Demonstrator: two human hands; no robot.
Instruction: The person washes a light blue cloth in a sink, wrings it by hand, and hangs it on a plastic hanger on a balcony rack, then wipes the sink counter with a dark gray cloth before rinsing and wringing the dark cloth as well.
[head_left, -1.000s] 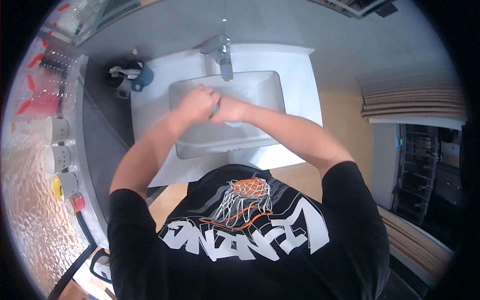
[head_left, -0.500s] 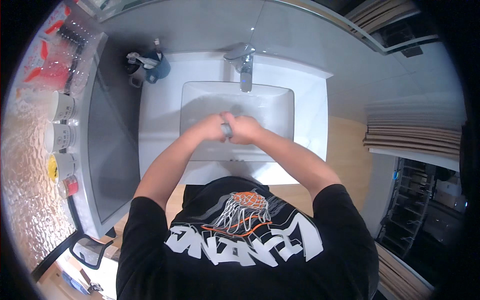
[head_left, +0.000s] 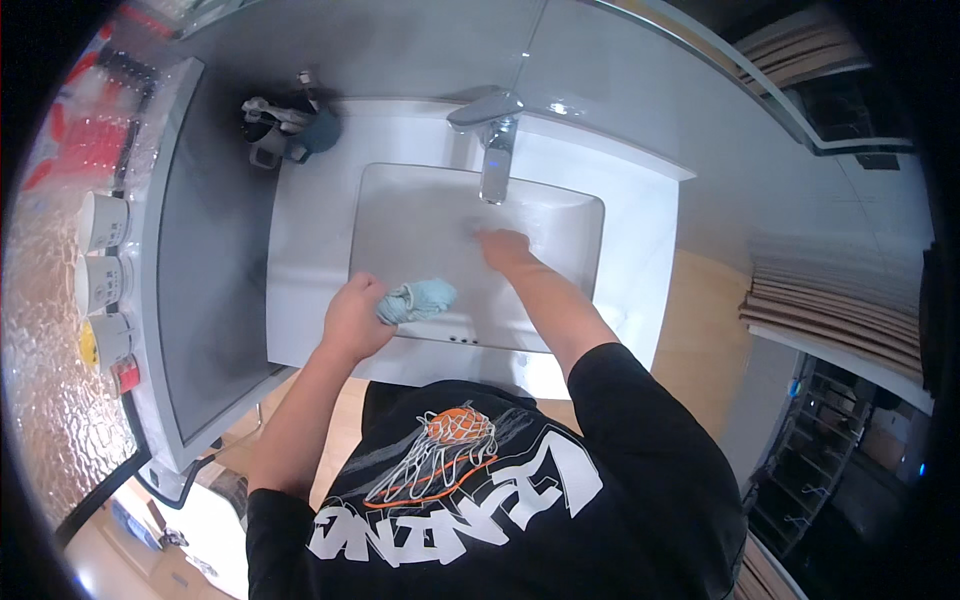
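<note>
Your left hand (head_left: 352, 318) pinches the bunched blue cloth (head_left: 420, 298) at frame centre, lying left-to-right toward your right hand (head_left: 503, 247), which rests flat under the faucet (head_left: 493, 150) in the sink (head_left: 400, 210).

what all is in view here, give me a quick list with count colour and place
sink: 1, white, centre, rectangular basin
tap: 1, chrome, behind the basin
cloth: 1, light blue, bunched at the basin's front edge
cups: 3, white, in a row on the far-left ledge
small items: a few, dark and white, sink's back left corner
slatted panels: 1 stack, tan, right
left hand: 1, fingers closed on the cloth
right hand: 1, empty, in the basin under the tap
</note>
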